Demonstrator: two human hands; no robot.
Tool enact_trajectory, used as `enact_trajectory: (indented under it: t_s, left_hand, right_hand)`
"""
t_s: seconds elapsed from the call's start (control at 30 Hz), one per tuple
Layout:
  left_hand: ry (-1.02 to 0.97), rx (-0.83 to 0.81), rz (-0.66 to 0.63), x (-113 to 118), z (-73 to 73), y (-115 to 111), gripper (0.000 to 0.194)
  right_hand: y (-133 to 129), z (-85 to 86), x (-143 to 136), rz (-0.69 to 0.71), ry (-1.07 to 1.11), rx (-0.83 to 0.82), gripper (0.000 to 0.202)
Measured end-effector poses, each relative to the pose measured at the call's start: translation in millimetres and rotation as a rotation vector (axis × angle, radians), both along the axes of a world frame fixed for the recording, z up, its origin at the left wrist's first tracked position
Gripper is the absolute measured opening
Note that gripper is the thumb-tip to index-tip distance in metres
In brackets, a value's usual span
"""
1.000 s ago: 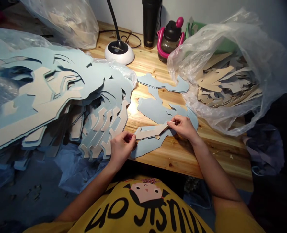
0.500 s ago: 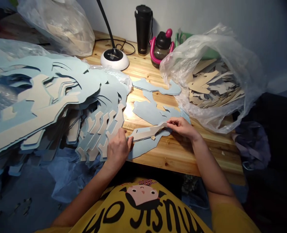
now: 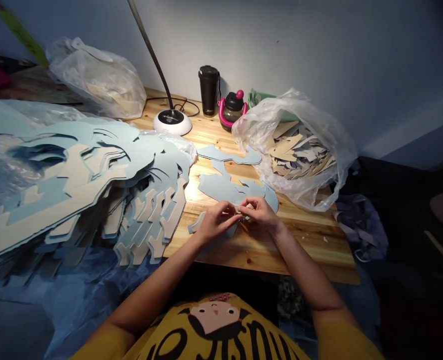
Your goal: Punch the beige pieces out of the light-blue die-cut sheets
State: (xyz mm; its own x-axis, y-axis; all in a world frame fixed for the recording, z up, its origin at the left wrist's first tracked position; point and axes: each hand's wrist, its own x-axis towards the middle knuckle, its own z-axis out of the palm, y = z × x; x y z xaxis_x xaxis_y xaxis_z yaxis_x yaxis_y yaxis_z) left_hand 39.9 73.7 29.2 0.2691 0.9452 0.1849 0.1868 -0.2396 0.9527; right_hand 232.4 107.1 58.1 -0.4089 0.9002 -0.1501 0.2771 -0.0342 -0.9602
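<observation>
My left hand (image 3: 218, 220) and my right hand (image 3: 258, 212) meet fingertip to fingertip over the front of the wooden table (image 3: 221, 254). Both are pinched closed on a small pale bit of the cut sheet, mostly hidden by the fingers. Under and behind them lies a light blue cut-out sheet (image 3: 217, 186). A long wavy blue piece (image 3: 240, 160) rests farther back. To the left, a big pile of blue and cream cut-out sheets (image 3: 112, 135) fans over the table edge, its cream strips (image 3: 174, 215) near my left forearm.
An open clear plastic bag of cream scraps (image 3: 300, 150) stands at the right. Along the wall are a lamp base (image 3: 172, 122), a black tumbler (image 3: 208, 90) and a pink-handled bottle (image 3: 232, 110). Another plastic bag (image 3: 101, 82) sits at the back left. Tiny scraps lie at the right front.
My left hand has moved right and up, off the left end of the cream strip, to meet my right hand. The strip between them is now mostly covered. The camera view has tilted upward.
</observation>
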Motion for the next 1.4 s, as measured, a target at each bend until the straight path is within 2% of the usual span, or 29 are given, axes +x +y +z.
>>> enact_trajectory:
  t_s: [0.2, 0.43, 0.67, 0.8, 0.9, 1.1, 1.17, 1.23, 1.27, 1.3, 1.33, 1.4]
  left_hand:
    - [-0.080, -0.095, 0.028, -3.3, 2.5, 0.3, 0.033]
    - [-0.026, -0.068, -0.020, -7.7, -1.1, 3.5, 0.036]
    - [-0.006, -0.024, 0.012, -6.1, -12.4, 4.3, 0.039]
    - [-0.071, -0.056, 0.121, -7.2, -13.8, 5.1, 0.038]
    - [-0.143, -0.090, 0.194, -8.5, -13.4, 5.5, 0.037]
    - [-0.243, -0.182, 0.309, -6.9, -20.5, 4.7, 0.039]
    - [-0.309, -0.195, 0.361, -6.3, -23.4, 4.9, 0.039]
    - [-0.356, -0.201, 0.389, -5.9, -24.5, 5.0, 0.038]
    - [-0.354, -0.194, 0.383, -5.8, -24.2, 5.0, 0.039]
    - [-0.335, -0.179, 0.368, -5.7, -23.5, 4.8, 0.039]
    - [-0.300, -0.156, 0.344, -5.7, -22.3, 4.5, 0.039]
    - [-0.216, -0.103, 0.310, -5.6, -19.1, 3.8, 0.040]
  right_hand:
    - [-10.5, -9.9, -20.0, -0.054, 0.138, -0.002, 0.035]
    - [-14.7, -16.9, -26.9, -0.118, 0.232, -0.111, 0.045]
    - [-9.0, -25.3, -27.4, -0.114, 0.109, 0.052, 0.043]
    - [-5.4, -25.8, -21.3, -0.122, 0.024, 0.136, 0.040]
    - [-3.4, -30.8, -13.1, -0.188, -0.022, 0.175, 0.034]
    - [-7.7, -53.4, 5.3, -0.426, -0.114, 0.152, 0.028]
    - [-19.0, -52.1, 11.6, -0.505, -0.118, 0.125, 0.030]
    - [-38.9, -40.1, 17.4, -0.545, -0.142, 0.119, 0.032]
    - [-51.8, -30.1, 19.8, -0.510, -0.159, 0.122, 0.031]
    - [-65.7, -18.1, 21.7, -0.402, -0.167, 0.119, 0.030]
    - [-79.7, -5.1, 22.9, -0.192, -0.161, 0.107, 0.028]
    - [-102.8, 19.8, 23.4, 0.355, -0.124, 0.053, 0.024]
